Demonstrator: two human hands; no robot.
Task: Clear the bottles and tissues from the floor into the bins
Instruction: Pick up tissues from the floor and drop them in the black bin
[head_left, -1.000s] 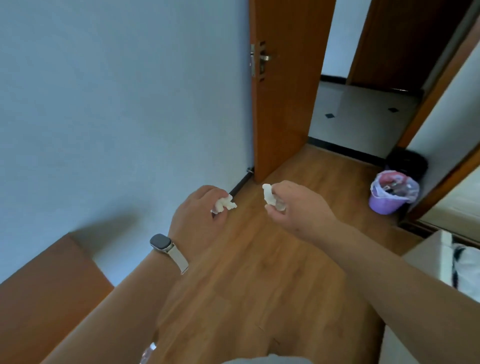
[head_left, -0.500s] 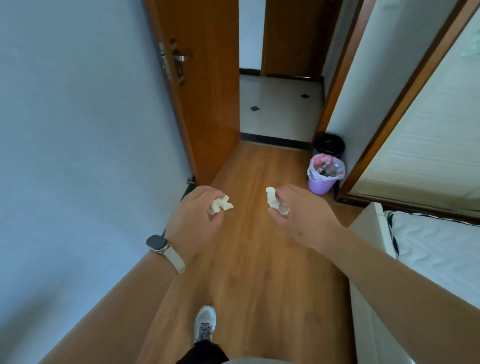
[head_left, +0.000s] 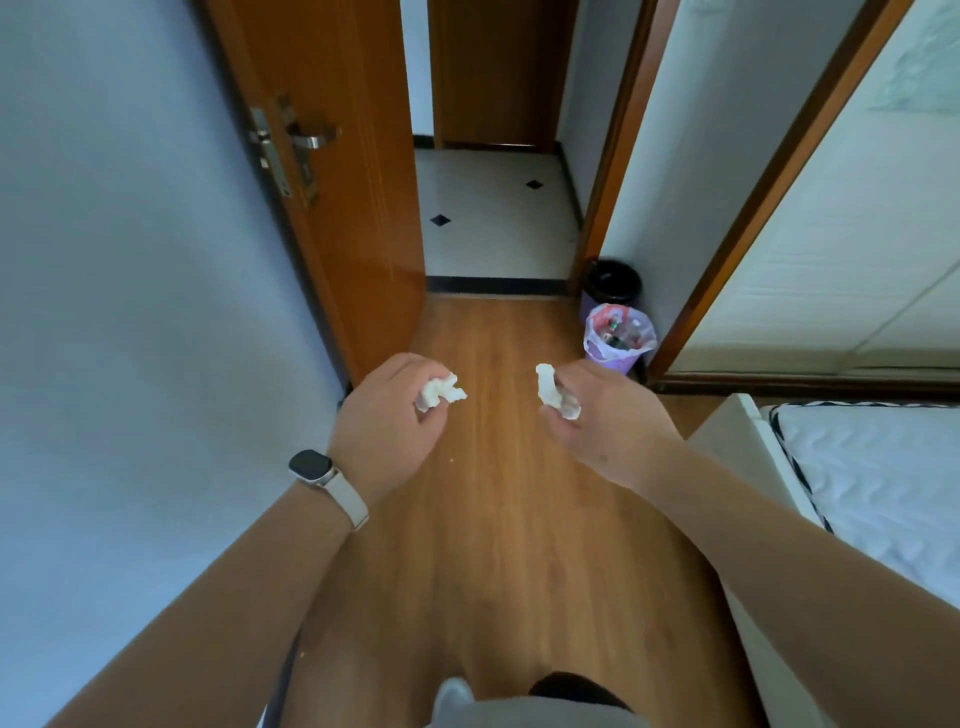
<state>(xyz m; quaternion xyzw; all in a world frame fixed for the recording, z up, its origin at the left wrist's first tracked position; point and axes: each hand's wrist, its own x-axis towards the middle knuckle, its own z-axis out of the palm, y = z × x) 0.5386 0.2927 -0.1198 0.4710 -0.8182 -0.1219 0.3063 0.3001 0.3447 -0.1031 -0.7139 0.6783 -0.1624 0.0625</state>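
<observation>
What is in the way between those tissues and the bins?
Nothing visible. The left hand pinches the left tissue, the right hand the right tissue; only bare floor lies between them and the purple bin and black bin.

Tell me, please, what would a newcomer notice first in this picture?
Two crumpled white tissues stand out at mid-frame: the left tissue pinched in the left-hand grip, the right tissue in the right-hand grip. Ahead on the right, a purple bin holding bottles stands by the doorway, a black bin behind it.
</observation>
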